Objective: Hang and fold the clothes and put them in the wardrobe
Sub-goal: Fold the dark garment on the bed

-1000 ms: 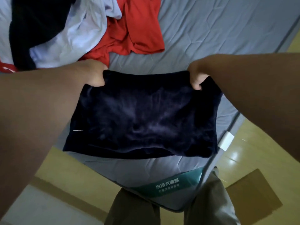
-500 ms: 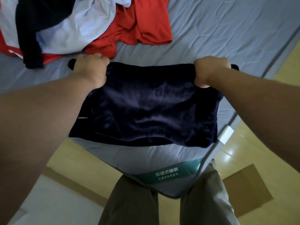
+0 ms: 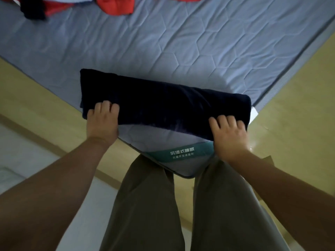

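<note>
Newly doubled over, the dark navy plush garment (image 3: 163, 100) lies at the near corner of the grey quilted mattress (image 3: 199, 51), left hand (image 3: 102, 122) and right hand (image 3: 230, 136) clutching its near edge; its right end sits at the brink and could slip floorward.

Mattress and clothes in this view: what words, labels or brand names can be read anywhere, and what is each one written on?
"沉浸式睡眠": large white characters on the teal label at the corner of the mattress.
Smaller line beneath those characters, same label: too small and blurred to read.
White tag on the mattress edge: no writing legible.
Dark folded garment: no writing shows.
</note>
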### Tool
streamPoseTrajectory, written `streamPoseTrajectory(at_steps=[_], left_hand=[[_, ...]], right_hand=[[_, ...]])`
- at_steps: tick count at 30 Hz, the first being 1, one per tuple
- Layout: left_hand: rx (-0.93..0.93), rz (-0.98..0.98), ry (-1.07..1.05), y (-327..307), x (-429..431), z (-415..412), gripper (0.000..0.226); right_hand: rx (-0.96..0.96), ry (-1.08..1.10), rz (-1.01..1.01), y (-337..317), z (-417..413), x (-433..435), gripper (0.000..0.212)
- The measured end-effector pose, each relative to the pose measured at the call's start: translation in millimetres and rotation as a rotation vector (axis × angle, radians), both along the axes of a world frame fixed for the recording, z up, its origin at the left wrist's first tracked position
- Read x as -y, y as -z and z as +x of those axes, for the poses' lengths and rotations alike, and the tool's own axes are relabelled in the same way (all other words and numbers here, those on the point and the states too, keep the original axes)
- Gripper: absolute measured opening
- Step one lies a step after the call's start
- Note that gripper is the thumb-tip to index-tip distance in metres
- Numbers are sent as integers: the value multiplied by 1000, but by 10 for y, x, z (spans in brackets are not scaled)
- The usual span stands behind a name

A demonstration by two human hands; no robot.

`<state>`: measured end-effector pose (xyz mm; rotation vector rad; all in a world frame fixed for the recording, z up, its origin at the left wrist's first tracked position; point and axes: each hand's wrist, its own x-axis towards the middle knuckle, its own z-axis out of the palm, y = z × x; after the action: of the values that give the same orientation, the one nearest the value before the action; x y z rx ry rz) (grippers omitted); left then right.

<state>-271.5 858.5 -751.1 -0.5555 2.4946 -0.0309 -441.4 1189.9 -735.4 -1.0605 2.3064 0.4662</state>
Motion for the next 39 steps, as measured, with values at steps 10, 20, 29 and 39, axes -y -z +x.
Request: streamPoseTrajectory(at_steps=[10,20,29,39], left_hand=[[-105,230,-350,29,170,-317,18],[518,162,170,216,627,-1123,122],[583,177,113,354,677,-1239,100],[332,31,178,511,447,-895,58]], right_hand=[[193,73,143,184,-149,477,28],[613,244,353,387,-978,826,129],[745,418,325,616,-1232,806,101],[523,365,277,613,-1006,664,116]])
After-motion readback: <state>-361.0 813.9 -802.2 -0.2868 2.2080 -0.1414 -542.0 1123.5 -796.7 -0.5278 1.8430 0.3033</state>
